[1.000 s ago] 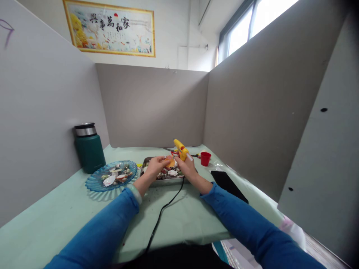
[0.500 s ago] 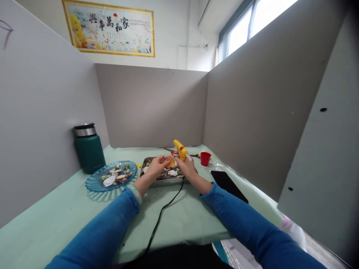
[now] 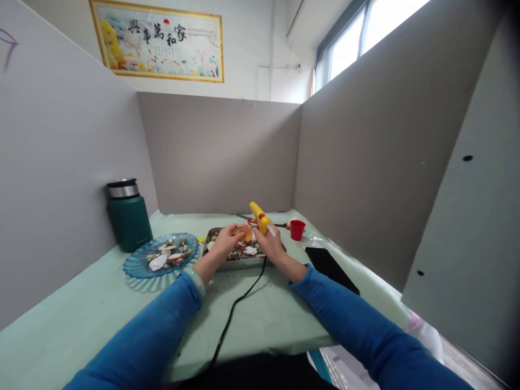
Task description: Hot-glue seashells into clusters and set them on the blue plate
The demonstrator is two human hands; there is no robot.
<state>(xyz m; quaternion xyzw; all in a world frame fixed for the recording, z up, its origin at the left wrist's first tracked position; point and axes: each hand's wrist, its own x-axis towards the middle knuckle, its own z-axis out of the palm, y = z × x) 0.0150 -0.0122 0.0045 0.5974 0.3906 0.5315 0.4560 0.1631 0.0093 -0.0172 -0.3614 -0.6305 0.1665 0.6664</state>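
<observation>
My right hand (image 3: 268, 242) is wrapped round a yellow hot glue gun (image 3: 260, 215), with a white glue stick poking out of its back end. A black cord (image 3: 234, 312) runs from under that hand down to the table's front edge. Between the fingers of my left hand (image 3: 228, 240) is an orange shell-like piece (image 3: 245, 235), close to the gun; its far side is partly hidden. Both hands are above a metal tray (image 3: 239, 264) holding several shells, among them a white shell (image 3: 250, 251).
To the left, a blue ribbed plate (image 3: 134, 265) holds several shells, beside a green bottle (image 3: 129, 222). On the right stand a red cup (image 3: 297, 230) and a black flat slab (image 3: 332, 270). Red-handled scissors (image 3: 251, 221) lie behind the tray. Grey partitions (image 3: 219, 157) enclose the table.
The glue gun has tilted slightly and shifted a little to the left. The orange piece has turned a bit in my left fingers. Everything else looks the same.
</observation>
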